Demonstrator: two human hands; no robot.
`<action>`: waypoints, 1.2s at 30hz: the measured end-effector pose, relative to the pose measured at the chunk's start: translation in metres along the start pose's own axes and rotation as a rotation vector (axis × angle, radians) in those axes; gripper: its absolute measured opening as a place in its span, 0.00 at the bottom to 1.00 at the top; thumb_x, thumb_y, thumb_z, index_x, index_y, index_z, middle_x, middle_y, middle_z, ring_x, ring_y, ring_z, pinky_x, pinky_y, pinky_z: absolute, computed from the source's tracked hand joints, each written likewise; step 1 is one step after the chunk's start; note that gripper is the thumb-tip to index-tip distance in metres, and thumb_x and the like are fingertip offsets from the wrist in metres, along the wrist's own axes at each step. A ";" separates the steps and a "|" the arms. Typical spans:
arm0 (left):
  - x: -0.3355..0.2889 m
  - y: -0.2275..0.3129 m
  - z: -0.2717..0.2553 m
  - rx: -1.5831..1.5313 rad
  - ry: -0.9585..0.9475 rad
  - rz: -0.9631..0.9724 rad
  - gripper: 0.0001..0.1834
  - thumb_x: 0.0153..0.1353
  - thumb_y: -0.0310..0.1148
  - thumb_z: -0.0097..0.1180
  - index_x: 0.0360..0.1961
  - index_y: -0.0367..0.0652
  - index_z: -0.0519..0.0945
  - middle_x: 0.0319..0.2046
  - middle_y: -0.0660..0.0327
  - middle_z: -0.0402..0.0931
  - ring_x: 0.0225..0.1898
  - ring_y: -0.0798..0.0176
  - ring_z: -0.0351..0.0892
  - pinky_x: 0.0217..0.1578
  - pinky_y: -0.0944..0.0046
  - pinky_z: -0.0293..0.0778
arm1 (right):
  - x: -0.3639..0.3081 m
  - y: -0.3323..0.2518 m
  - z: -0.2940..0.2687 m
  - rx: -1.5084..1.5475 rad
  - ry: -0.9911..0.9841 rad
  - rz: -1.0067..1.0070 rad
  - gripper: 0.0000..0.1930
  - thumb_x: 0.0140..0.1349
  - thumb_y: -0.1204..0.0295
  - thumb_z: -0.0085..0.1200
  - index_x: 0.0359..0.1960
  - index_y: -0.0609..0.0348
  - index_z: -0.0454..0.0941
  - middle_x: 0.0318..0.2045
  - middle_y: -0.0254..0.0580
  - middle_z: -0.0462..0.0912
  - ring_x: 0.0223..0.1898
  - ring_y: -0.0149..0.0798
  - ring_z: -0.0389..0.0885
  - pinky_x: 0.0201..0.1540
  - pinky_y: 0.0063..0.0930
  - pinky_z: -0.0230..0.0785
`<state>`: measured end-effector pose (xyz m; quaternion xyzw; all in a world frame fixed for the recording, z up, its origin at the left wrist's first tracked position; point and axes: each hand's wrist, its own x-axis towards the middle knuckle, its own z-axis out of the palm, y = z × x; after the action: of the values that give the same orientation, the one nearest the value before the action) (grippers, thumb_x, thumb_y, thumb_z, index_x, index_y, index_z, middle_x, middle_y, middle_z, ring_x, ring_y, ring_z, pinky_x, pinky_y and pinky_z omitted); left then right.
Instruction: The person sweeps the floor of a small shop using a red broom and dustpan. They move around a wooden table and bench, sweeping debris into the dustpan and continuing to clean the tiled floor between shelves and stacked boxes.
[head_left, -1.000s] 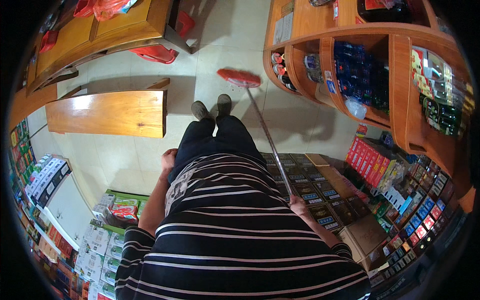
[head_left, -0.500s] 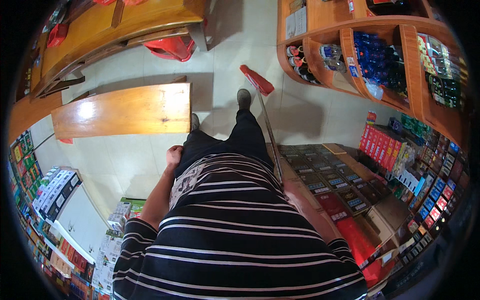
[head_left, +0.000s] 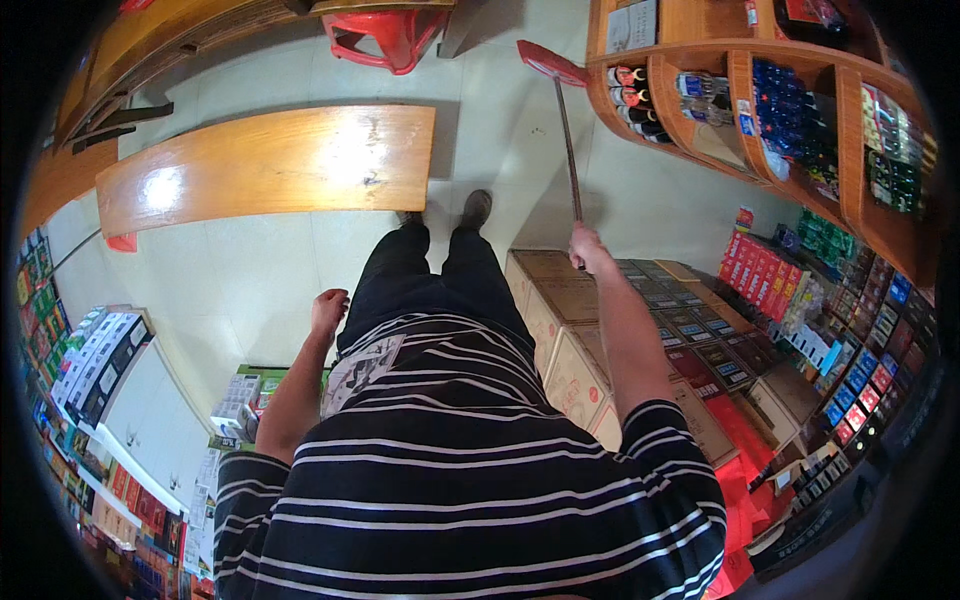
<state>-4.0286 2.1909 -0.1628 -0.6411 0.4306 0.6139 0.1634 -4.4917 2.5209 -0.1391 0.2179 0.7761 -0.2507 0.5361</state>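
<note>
In my right hand (head_left: 590, 248) is the long handle of a broom (head_left: 572, 160), my fingers wrapped round its upper end. The handle runs away from me to a red broom head (head_left: 553, 64) on the tiled floor, close to the rounded end of the wooden shelf unit. At my left side my left hand (head_left: 329, 308) hangs beside my thigh. Its fingers are loosely bent and a little apart, with nothing visible in them.
A wooden bench (head_left: 270, 160) stands ahead on the left, its right end by my shoes. Beyond it is a red plastic stool (head_left: 385, 38). Stacked cartons (head_left: 560, 290) line my right side, below the bottle-filled shelf unit (head_left: 735, 60). A white cabinet (head_left: 155, 425) is at left.
My right hand has swung forward, pushing the broom farther away and to the right. My left hand has moved slightly outward. I have advanced, bringing the bench and stool nearer.
</note>
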 end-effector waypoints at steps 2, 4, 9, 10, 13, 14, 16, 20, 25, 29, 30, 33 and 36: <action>-0.003 -0.002 -0.003 -0.030 -0.012 0.017 0.14 0.55 0.34 0.51 0.37 0.37 0.81 0.23 0.63 0.77 0.23 0.72 0.72 0.24 0.71 0.68 | 0.002 0.036 0.034 -0.012 0.023 0.024 0.23 0.68 0.55 0.33 0.21 0.59 0.66 0.10 0.42 0.66 0.08 0.40 0.67 0.10 0.36 0.58; -0.006 -0.004 -0.003 0.234 0.001 0.194 0.14 0.53 0.34 0.51 0.35 0.38 0.83 0.26 0.60 0.81 0.27 0.68 0.76 0.31 0.68 0.72 | -0.019 0.088 0.065 -0.334 0.038 0.088 0.25 0.67 0.54 0.32 0.23 0.62 0.68 0.11 0.48 0.69 0.11 0.44 0.73 0.11 0.39 0.61; 0.008 0.011 -0.006 0.389 -0.029 0.102 0.15 0.52 0.35 0.51 0.35 0.38 0.83 0.26 0.57 0.81 0.27 0.66 0.78 0.31 0.67 0.72 | -0.119 0.201 0.105 -0.127 -0.030 0.416 0.34 0.64 0.40 0.29 0.32 0.62 0.75 0.17 0.46 0.72 0.17 0.42 0.71 0.19 0.43 0.64; 0.012 0.016 -0.006 0.418 -0.052 0.134 0.15 0.51 0.35 0.51 0.35 0.39 0.83 0.26 0.57 0.81 0.27 0.65 0.78 0.31 0.67 0.72 | -0.149 0.224 0.101 -0.104 -0.094 0.304 0.33 0.64 0.41 0.30 0.32 0.62 0.74 0.17 0.46 0.71 0.16 0.42 0.71 0.18 0.43 0.63; 0.018 0.027 -0.001 0.508 -0.065 0.175 0.15 0.51 0.35 0.50 0.34 0.39 0.84 0.26 0.56 0.81 0.27 0.64 0.79 0.31 0.67 0.73 | -0.238 0.292 0.078 -0.073 -0.069 0.339 0.31 0.64 0.43 0.32 0.32 0.61 0.74 0.16 0.43 0.71 0.16 0.40 0.71 0.17 0.40 0.63; 0.020 0.030 0.003 0.526 -0.084 0.222 0.15 0.51 0.36 0.50 0.34 0.39 0.84 0.27 0.56 0.81 0.28 0.64 0.79 0.32 0.66 0.73 | -0.261 0.314 0.074 -0.069 -0.055 0.333 0.30 0.64 0.43 0.33 0.32 0.61 0.74 0.15 0.43 0.71 0.15 0.39 0.71 0.17 0.39 0.63; 0.022 0.033 0.008 0.541 -0.090 0.283 0.16 0.51 0.36 0.49 0.34 0.39 0.84 0.27 0.56 0.82 0.29 0.63 0.80 0.32 0.65 0.73 | -0.292 0.355 0.078 -0.072 -0.025 0.314 0.29 0.64 0.45 0.34 0.32 0.60 0.74 0.14 0.41 0.71 0.15 0.38 0.71 0.16 0.37 0.63; 0.021 0.028 0.010 0.599 -0.081 0.327 0.16 0.52 0.37 0.49 0.34 0.41 0.84 0.30 0.55 0.82 0.32 0.59 0.81 0.37 0.62 0.74 | -0.293 0.409 0.112 -0.061 -0.006 0.268 0.25 0.64 0.47 0.37 0.31 0.59 0.73 0.13 0.38 0.70 0.14 0.36 0.71 0.15 0.34 0.63; 0.003 0.002 0.001 0.581 -0.076 0.347 0.16 0.52 0.37 0.49 0.34 0.41 0.84 0.30 0.55 0.82 0.33 0.60 0.81 0.37 0.63 0.74 | -0.233 0.405 0.150 0.033 -0.014 0.232 0.22 0.65 0.51 0.41 0.31 0.58 0.72 0.10 0.34 0.69 0.13 0.34 0.71 0.13 0.30 0.63; -0.023 -0.034 -0.012 0.504 -0.028 0.291 0.15 0.52 0.35 0.49 0.35 0.39 0.83 0.30 0.57 0.82 0.32 0.64 0.79 0.37 0.67 0.73 | -0.146 0.311 0.125 -0.062 0.138 -0.331 0.22 0.64 0.52 0.40 0.23 0.57 0.72 0.12 0.34 0.70 0.16 0.30 0.73 0.17 0.31 0.64; -0.031 -0.045 -0.018 0.496 -0.025 0.291 0.15 0.52 0.34 0.49 0.35 0.39 0.83 0.30 0.57 0.82 0.32 0.65 0.79 0.37 0.67 0.73 | -0.114 0.270 0.123 -0.090 0.215 -0.336 0.23 0.65 0.52 0.38 0.23 0.58 0.74 0.15 0.42 0.73 0.19 0.40 0.75 0.21 0.37 0.66; -0.061 -0.082 -0.043 0.478 0.024 0.224 0.14 0.54 0.33 0.50 0.37 0.35 0.82 0.30 0.60 0.82 0.33 0.69 0.78 0.37 0.69 0.73 | -0.033 0.161 0.118 -0.344 0.296 -0.455 0.27 0.67 0.51 0.35 0.25 0.63 0.73 0.15 0.46 0.74 0.19 0.44 0.74 0.24 0.42 0.64; -0.096 -0.121 -0.074 0.475 0.054 0.282 0.14 0.55 0.33 0.48 0.36 0.38 0.83 0.30 0.58 0.82 0.32 0.66 0.78 0.37 0.69 0.72 | 0.026 0.122 0.135 -0.317 0.137 -0.232 0.27 0.67 0.53 0.31 0.27 0.65 0.75 0.16 0.47 0.77 0.18 0.47 0.79 0.22 0.43 0.70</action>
<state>-3.8781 2.2398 -0.0978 -0.5348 0.6515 0.4952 0.2104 -4.3286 2.5339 -0.2232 0.0567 0.8603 -0.1702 0.4772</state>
